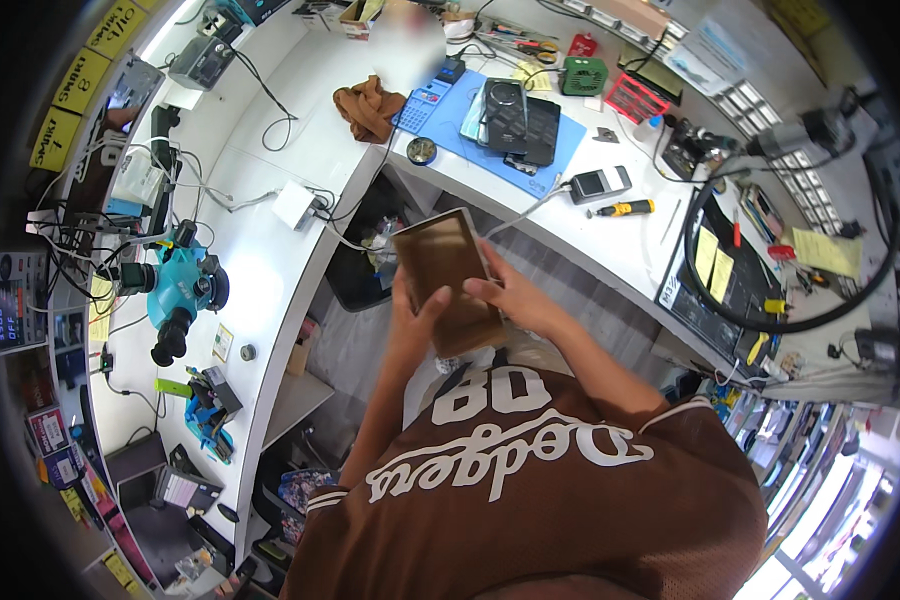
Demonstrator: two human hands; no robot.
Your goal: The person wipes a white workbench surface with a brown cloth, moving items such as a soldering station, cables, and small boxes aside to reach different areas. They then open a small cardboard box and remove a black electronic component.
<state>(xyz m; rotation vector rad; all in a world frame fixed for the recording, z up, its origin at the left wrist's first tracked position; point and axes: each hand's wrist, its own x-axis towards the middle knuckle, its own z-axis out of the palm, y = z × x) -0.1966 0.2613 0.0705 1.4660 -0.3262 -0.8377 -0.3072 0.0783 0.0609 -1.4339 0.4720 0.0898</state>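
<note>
Brown flat box (pixel 450 280) in left hand (pixel 410 320) and right hand (pixel 510 295).

The flat brown rectangular cardboard box (pixel 450 280) looks matt and papery. Beyond it, the white table (pixel 270 180) is smooth and faintly glossy; the blue rectangular mat (pixel 470 130) looks rubbery and matt, the crumpled brown cloth (pixel 368 108) soft.

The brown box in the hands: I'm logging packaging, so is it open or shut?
Cannot tell: the brown box, held by left hand and right hand, shows one flat rimmed face.
</note>
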